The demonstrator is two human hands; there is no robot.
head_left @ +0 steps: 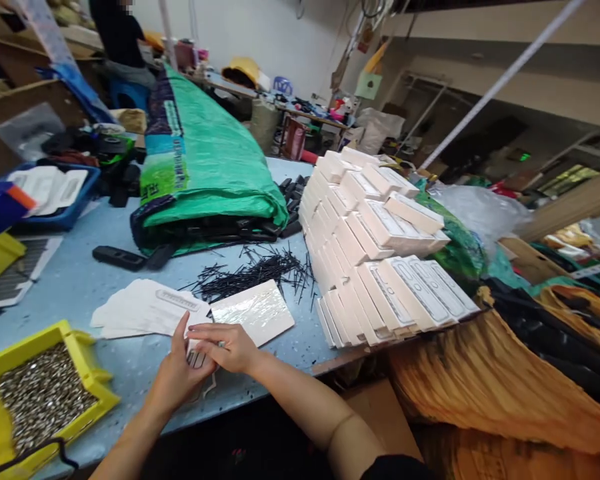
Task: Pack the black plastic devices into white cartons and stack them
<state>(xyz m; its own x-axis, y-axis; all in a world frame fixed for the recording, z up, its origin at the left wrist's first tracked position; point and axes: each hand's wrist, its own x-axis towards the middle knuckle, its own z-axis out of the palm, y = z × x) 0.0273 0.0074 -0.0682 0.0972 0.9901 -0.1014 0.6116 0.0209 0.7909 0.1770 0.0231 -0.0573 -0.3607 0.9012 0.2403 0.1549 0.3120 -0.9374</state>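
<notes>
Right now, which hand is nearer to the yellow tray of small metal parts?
Left. The left hand is just right of the yellow tray, on a small white card; the right hand lies farther right.

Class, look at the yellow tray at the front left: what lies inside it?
The yellow tray holds a heap of small shiny metal pieces, too small to identify. Its bottom is covered by them, and its near corner runs out of frame.

Bare table strip [110,280] between yellow tray [83,347], black ties [255,270] and box stack [375,247].
</notes>
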